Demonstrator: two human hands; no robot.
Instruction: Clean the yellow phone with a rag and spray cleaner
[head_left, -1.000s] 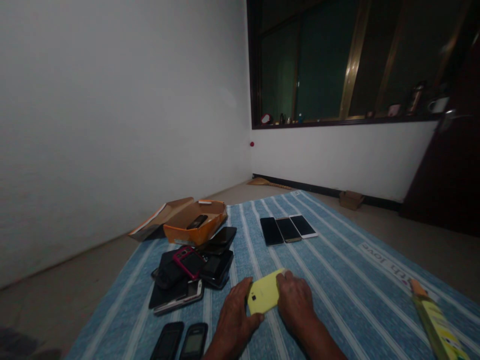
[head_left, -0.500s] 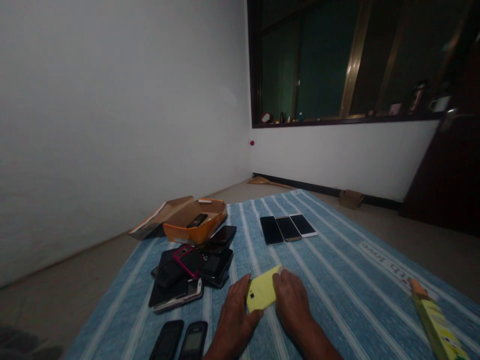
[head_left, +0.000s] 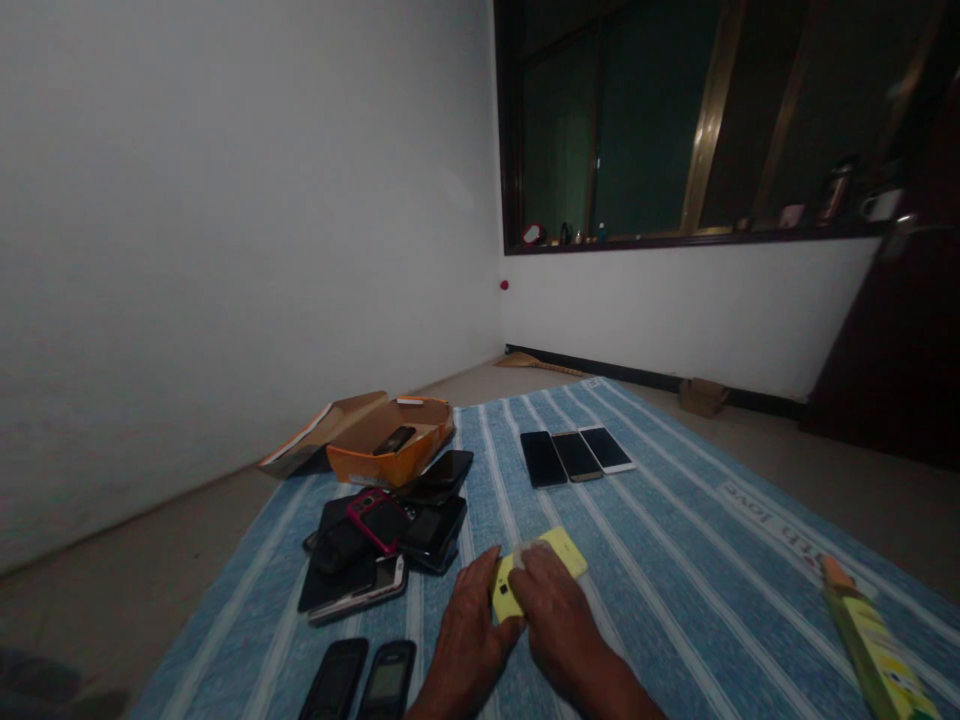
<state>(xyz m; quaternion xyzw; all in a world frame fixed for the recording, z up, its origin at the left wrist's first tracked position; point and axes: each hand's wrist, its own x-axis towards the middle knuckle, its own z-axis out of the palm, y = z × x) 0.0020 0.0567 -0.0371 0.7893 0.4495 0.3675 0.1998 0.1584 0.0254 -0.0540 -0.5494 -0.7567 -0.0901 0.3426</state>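
A yellow phone [head_left: 565, 552] lies tilted at the near middle of the bed-like striped surface, its back with a dark camera square facing up. My left hand [head_left: 471, 620] grips its left end, thumb along the near edge and fingers along the far edge. Across the middle of the phone's back, my right hand [head_left: 553, 600] presses with curled fingers. Under those fingers a pale, thin tissue [head_left: 534, 549] shows in part; most of it is hidden.
Left of my hands lies a pile of phones [head_left: 382, 530], with two keypad phones [head_left: 387, 680] nearer. Behind stands an open orange box [head_left: 390, 465] holding a phone. Three phones [head_left: 576, 456] lie side by side farther back. A yellow-green tube-like package [head_left: 874, 640] is at right.
My right hand has moved left along the phone's back with the tissue, from the right end to the middle, uncovering the right end. The left hand stays on the phone.
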